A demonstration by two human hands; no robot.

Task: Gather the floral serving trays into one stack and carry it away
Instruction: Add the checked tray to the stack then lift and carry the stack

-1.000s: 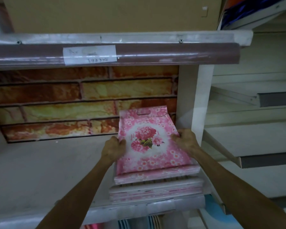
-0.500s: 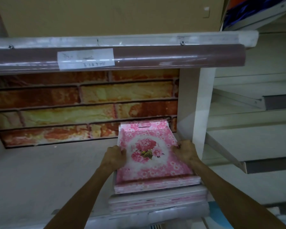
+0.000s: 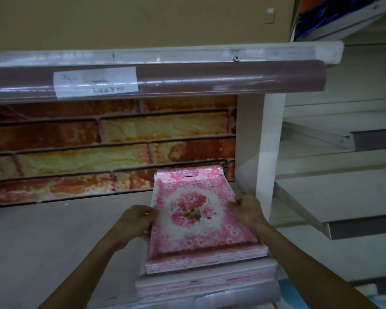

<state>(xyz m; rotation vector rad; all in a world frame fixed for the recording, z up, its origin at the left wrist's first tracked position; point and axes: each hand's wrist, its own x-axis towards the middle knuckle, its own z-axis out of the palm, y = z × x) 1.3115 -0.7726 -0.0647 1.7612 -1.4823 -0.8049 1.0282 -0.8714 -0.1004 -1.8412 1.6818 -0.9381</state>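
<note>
On the white shelf (image 3: 54,237) before the brick-patterned backing (image 3: 112,148), the pink floral trays (image 3: 198,219) now lie lower and squarer on the wider stack (image 3: 207,284) than a second ago, the left hand (image 3: 135,221) and right hand (image 3: 246,209) gripping their sides.

Pink tray stack (image 3: 201,221) lowered closer onto lower stack (image 3: 206,279), far end less tilted
</note>
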